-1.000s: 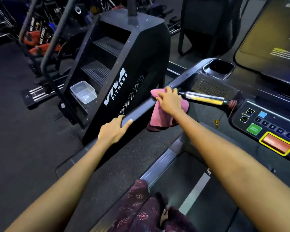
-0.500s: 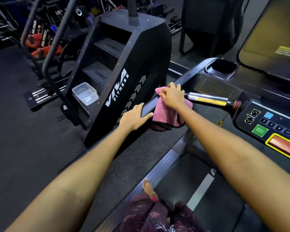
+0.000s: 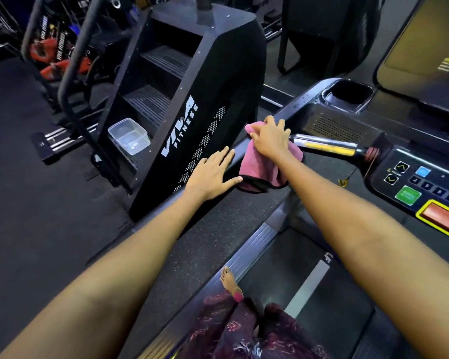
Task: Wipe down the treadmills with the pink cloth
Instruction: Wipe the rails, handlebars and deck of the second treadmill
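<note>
The pink cloth (image 3: 257, 167) is draped over the treadmill's left side rail (image 3: 246, 147), just before the console (image 3: 412, 182). My right hand (image 3: 270, 138) lies on top of the cloth, fingers curled over it and the rail. Right behind the cloth, my left hand (image 3: 213, 174) rests flat on the same rail, fingers straight, the thumb almost touching the cloth's hanging edge. A silver and yellow grip bar (image 3: 327, 147) sticks out from the console right beside my right hand.
A black stair climber (image 3: 218, 86) stands close on the left, with a clear plastic container (image 3: 128, 136) on its lower step. The treadmill's cup holder (image 3: 350, 93) and screen (image 3: 425, 47) are ahead. My feet stand on the belt (image 3: 309, 294).
My left hand has slid forward along the rail until it is just behind the cloth. My right hand and the cloth have stayed on the rail beside the grip bar.
</note>
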